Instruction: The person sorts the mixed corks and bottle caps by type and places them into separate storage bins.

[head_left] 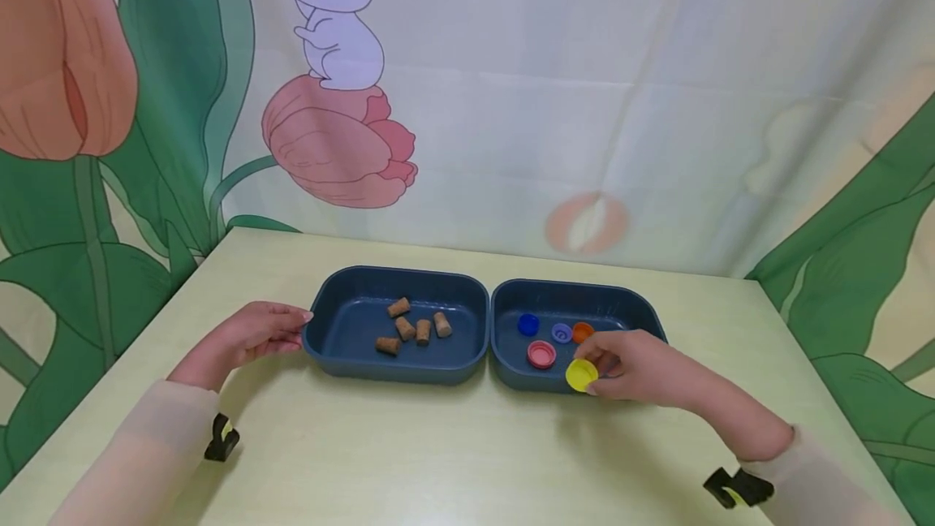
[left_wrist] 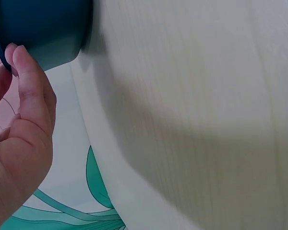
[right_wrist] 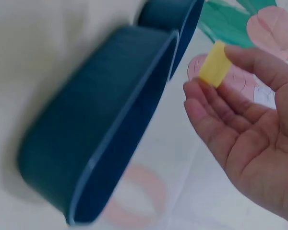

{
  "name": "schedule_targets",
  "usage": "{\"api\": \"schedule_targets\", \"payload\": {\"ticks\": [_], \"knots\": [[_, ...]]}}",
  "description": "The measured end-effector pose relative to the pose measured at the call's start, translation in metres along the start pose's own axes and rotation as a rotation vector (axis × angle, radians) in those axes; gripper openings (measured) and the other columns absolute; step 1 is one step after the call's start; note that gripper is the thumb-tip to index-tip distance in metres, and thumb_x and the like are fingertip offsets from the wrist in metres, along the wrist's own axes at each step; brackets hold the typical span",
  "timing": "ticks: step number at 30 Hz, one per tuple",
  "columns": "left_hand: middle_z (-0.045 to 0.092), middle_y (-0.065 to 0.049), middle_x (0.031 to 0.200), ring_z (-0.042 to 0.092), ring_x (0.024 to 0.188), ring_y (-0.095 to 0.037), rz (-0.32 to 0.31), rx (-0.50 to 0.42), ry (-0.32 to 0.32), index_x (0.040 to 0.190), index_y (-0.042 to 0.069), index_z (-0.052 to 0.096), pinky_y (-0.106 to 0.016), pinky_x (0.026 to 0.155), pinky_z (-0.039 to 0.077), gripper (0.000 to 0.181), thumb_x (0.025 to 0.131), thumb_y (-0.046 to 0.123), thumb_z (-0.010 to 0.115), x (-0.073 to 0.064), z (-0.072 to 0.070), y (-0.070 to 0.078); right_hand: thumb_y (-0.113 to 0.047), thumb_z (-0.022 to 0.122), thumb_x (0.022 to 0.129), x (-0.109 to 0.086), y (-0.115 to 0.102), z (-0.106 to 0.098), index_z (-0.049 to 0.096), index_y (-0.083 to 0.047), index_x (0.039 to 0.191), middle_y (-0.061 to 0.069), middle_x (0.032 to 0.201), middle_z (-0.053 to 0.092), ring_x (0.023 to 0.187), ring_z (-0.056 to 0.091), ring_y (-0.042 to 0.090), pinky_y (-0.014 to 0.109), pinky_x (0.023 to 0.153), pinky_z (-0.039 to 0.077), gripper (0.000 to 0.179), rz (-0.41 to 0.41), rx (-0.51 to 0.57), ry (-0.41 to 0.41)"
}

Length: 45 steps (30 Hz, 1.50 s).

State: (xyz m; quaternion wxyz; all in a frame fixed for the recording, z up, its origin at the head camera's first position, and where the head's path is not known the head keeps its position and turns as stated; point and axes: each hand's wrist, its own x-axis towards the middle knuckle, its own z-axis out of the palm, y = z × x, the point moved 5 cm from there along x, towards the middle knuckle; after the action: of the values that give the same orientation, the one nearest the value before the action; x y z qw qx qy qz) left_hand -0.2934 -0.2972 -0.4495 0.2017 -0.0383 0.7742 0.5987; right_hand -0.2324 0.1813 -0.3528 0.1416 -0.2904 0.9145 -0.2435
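Observation:
My right hand (head_left: 631, 368) pinches a yellow bottle cap (head_left: 581, 376) between thumb and fingers, above the front rim of the right dark blue tray (head_left: 522, 378). Seen from the right wrist, the yellow cap (right_wrist: 215, 64) is held edge-on, apart from the tray wall (right_wrist: 86, 110). Inside that tray lie a blue cap (head_left: 528, 325), a purple cap (head_left: 562, 334), an orange cap (head_left: 583, 333) and a pink cap (head_left: 541, 355). My left hand (head_left: 266, 329) grips the rim of the left dark blue tray (head_left: 394, 372) at its left end. Several corks (head_left: 424, 332) lie in that tray.
Both trays stand side by side, their short ends together, on a pale wooden table (head_left: 409, 453). Behind the table hangs a printed cloth (head_left: 497, 128) with flowers and a rabbit. Black clips (head_left: 221, 438) sit by each sleeve.

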Motion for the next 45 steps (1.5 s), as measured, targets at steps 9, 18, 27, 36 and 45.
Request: {"api": "schedule_targets", "payload": {"ticks": [9, 18, 27, 36, 45], "knots": [[0.069, 0.009, 0.077, 0.066, 0.071, -0.003, -0.001, 0.003, 0.002, 0.129, -0.011, 0.058, -0.017, 0.072, 0.061, 0.037, 0.106, 0.019, 0.055, 0.002, -0.002, 0.000, -0.012, 0.080, 0.085, 0.004, 0.003, -0.031, 0.069, -0.003, 0.114, 0.003, 0.105, 0.073, 0.092, 0.066, 0.013, 0.021, 0.075, 0.060, 0.032, 0.027, -0.091, -0.075], [0.069, 0.009, 0.076, 0.066, 0.070, -0.003, -0.007, 0.002, 0.007, 0.129, -0.012, 0.058, -0.017, 0.071, 0.061, 0.038, 0.106, 0.018, 0.055, 0.000, -0.002, 0.002, -0.012, 0.081, 0.087, 0.023, 0.006, -0.051, 0.068, -0.004, 0.111, 0.002, 0.098, 0.072, 0.085, 0.061, 0.010, 0.021, 0.077, 0.057, 0.029, 0.034, -0.142, -0.185], [0.068, 0.009, 0.075, 0.066, 0.070, -0.003, -0.010, -0.011, 0.005, 0.122, -0.006, 0.063, -0.017, 0.070, 0.061, 0.029, 0.106, 0.018, 0.056, -0.001, 0.000, 0.002, -0.008, 0.079, 0.087, 0.044, 0.016, -0.067, 0.064, 0.001, 0.112, 0.007, 0.101, 0.072, 0.088, 0.063, 0.011, 0.025, 0.081, 0.058, 0.031, -0.005, -0.100, -0.299], [0.069, 0.009, 0.075, 0.066, 0.070, -0.003, -0.003, -0.012, 0.001, 0.124, -0.008, 0.062, -0.017, 0.070, 0.061, 0.032, 0.106, 0.017, 0.056, -0.001, 0.001, 0.004, -0.007, 0.078, 0.087, 0.071, 0.030, -0.072, 0.063, 0.003, 0.112, 0.012, 0.102, 0.070, 0.089, 0.061, 0.014, 0.032, 0.087, 0.059, 0.031, 0.012, -0.127, -0.359], [0.068, 0.009, 0.075, 0.066, 0.069, -0.003, -0.008, -0.020, -0.001, 0.118, -0.002, 0.066, -0.016, 0.070, 0.061, 0.025, 0.106, 0.018, 0.056, -0.002, 0.001, 0.002, -0.009, 0.076, 0.088, 0.095, 0.049, -0.056, 0.062, 0.000, 0.111, 0.009, 0.101, 0.067, 0.086, 0.056, 0.014, 0.024, 0.079, 0.051, 0.028, 0.085, -0.178, -0.434]]}}
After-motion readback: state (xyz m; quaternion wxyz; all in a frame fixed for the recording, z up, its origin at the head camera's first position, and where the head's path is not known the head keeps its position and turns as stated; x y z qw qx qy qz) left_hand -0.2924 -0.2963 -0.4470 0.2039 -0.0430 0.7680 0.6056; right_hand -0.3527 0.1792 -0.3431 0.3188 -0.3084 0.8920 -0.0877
